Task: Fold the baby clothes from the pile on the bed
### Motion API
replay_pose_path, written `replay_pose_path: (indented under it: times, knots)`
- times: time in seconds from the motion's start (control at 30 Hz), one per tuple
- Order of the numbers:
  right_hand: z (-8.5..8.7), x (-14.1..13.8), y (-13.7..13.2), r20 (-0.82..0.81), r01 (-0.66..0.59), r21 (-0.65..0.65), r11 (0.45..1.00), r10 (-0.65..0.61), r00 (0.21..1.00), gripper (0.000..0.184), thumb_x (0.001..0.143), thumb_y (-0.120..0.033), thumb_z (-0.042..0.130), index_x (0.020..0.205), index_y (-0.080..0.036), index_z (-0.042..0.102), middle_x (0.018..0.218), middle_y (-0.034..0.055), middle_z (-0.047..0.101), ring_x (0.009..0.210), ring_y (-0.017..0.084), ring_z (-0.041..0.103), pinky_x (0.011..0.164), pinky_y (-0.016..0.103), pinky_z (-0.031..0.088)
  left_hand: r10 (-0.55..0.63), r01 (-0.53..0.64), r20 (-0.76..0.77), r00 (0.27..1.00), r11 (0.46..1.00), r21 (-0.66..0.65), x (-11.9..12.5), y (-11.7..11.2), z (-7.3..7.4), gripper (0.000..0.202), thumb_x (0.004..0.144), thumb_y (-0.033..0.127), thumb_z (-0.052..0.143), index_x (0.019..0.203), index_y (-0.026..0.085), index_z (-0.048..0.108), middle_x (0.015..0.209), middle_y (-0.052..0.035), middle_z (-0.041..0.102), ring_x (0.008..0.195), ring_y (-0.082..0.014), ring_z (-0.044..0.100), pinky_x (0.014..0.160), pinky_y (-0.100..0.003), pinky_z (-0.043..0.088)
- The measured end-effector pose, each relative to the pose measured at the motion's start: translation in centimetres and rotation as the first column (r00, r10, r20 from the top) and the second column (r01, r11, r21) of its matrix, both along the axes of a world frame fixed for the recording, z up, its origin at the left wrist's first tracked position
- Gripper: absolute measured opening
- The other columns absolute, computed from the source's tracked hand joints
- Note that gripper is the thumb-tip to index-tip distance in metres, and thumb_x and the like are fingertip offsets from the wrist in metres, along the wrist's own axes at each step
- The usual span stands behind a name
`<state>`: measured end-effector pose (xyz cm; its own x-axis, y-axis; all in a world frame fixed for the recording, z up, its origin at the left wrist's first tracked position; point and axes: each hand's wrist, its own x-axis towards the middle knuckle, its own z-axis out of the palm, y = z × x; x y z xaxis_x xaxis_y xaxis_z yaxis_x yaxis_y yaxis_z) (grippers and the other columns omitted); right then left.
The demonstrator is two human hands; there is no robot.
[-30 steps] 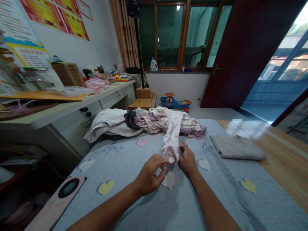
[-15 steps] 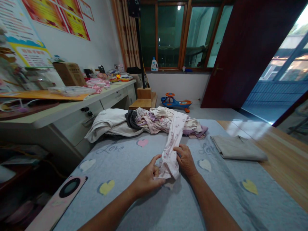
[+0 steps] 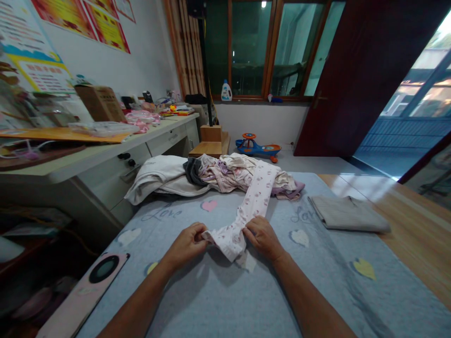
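Note:
A white garment (image 3: 259, 190) with a small pink-brown print stretches from the clothes pile down toward me; its kind is hard to make out, though the hanging part looks like a leg or sleeve. My left hand (image 3: 188, 244) pinches its left corner, pulled out sideways. Fingers of my right hand (image 3: 263, 237) are closed on the cloth's right side, near a bend. Between my hands the near end sags just over the bed, with a plain pale flap (image 3: 248, 262) under it. The far end rests on the pile of crumpled clothes (image 3: 225, 176).
A folded grey garment (image 3: 348, 213) lies at the right on the blue heart-patterned cover (image 3: 218, 300). A pink phone-like object (image 3: 89, 291) is at the left edge. Beyond stand a cluttered desk (image 3: 141, 141), a wooden step-shaped piece (image 3: 210, 143) and a blue ride-on toy (image 3: 259, 148).
My left hand has moved left and slightly up, drawing the garment's near end out sideways. My right hand has shifted a little left, and the cloth is spread wider.

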<state>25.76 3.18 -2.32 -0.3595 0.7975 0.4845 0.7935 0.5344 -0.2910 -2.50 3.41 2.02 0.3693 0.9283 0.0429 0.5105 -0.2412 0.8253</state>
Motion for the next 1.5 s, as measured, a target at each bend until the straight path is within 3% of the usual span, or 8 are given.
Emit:
replay_pose_path:
  times: [0.13,0.27,0.47,0.6,0.87,1.1,1.27,1.5]
  knots:
    - [0.2,-0.8,-0.4,0.029,-0.036,-0.038,0.999,0.037,0.999,0.027,0.100,-0.031,0.050,0.083,-0.019,0.068,0.079,0.0041,0.066,0.081,0.018,0.058,0.080,0.030,0.037,0.183,-0.206,0.242,0.953,0.976,0.074,-1.1,0.8,-1.9,0.014,0.069,0.030,0.067,0.067,0.019,0.058,0.083,-0.0004,0.054,0.078,-0.0171,0.053,0.069,-0.026,0.042]
    - [0.2,-0.9,-0.5,0.012,-0.022,-0.058,0.998,0.022,1.000,0.014,0.091,-0.021,0.054,0.091,-0.020,0.068,0.089,0.0052,0.068,0.093,0.020,0.059,0.094,0.034,0.036,0.302,-0.265,0.469,0.830,0.953,-0.144,-1.4,1.0,-2.9,0.024,0.066,0.032,0.075,0.067,0.018,0.056,0.102,-0.0045,0.064,0.071,-0.0139,0.057,0.061,-0.024,0.043]
    - [-1.9,1.8,0.7,0.016,0.287,0.049,0.957,-0.288,0.958,0.036,0.084,-0.009,0.050,0.111,-0.024,0.067,0.130,0.0090,0.064,0.134,0.028,0.044,0.115,0.057,0.011,0.330,-0.165,0.604,0.725,0.936,-0.312,-1.6,0.9,-3.3,0.023,0.064,0.022,0.073,0.076,0.020,0.053,0.065,0.0034,0.063,0.053,-0.0120,0.055,0.050,-0.020,0.039]
    - [-2.5,2.9,1.4,0.017,0.339,0.085,0.937,-0.342,0.940,0.030,0.091,-0.013,0.048,0.107,-0.027,0.068,0.119,0.0074,0.067,0.130,0.028,0.048,0.115,0.060,0.008,0.406,-0.272,0.607,0.683,0.913,-0.305,-1.9,1.2,-3.0,0.022,0.065,0.024,0.071,0.080,0.020,0.056,0.064,0.0043,0.062,0.051,-0.0114,0.055,0.050,-0.020,0.041]
    - [-0.4,0.0,0.1,0.024,0.065,0.093,0.994,-0.068,0.997,0.020,0.095,-0.016,0.049,0.103,-0.021,0.067,0.088,0.0052,0.065,0.090,0.022,0.056,0.096,0.037,0.037,0.647,-0.601,0.537,0.542,0.745,-0.290,-3.7,2.4,-3.3,0.037,0.071,0.047,0.069,0.092,0.017,0.066,0.066,0.0020,0.063,0.053,-0.0141,0.055,0.048,-0.022,0.040]
    - [0.4,-2.1,-1.2,-0.059,-0.112,-0.011,0.994,0.111,0.992,0.023,0.087,-0.017,0.053,0.106,-0.018,0.065,0.096,0.0071,0.066,0.094,0.022,0.056,0.090,0.035,0.039,0.697,-0.284,0.597,0.397,0.712,-0.643,-4.3,2.5,-2.9,0.029,0.079,0.042,0.058,0.092,0.017,0.065,0.077,-0.0055,0.071,0.068,-0.0247,0.067,0.057,-0.033,0.052]
    - [-0.5,0.5,-0.4,-0.027,0.164,0.012,0.986,-0.164,0.986,0.051,0.073,-0.007,0.050,0.121,-0.017,0.063,0.120,0.0116,0.063,0.116,0.027,0.049,0.108,0.044,0.029,0.597,-0.039,0.766,0.240,0.794,-0.607,-4.7,2.4,-1.5,0.031,0.086,0.036,0.051,0.110,0.018,0.060,0.101,-0.0102,0.071,0.091,-0.0260,0.070,0.080,-0.042,0.058]
    - [-3.4,3.8,1.5,0.091,0.394,0.020,0.919,-0.394,0.915,0.037,0.084,-0.013,0.053,0.113,-0.026,0.070,0.136,0.0119,0.059,0.132,0.032,0.042,0.109,0.055,0.024,0.468,-0.067,0.753,0.463,0.865,-0.497,-2.9,0.9,-1.8,0.103,0.073,0.019,0.077,0.153,0.037,0.014,0.131,-0.0080,0.062,0.098,-0.0215,0.070,0.080,-0.034,0.058]
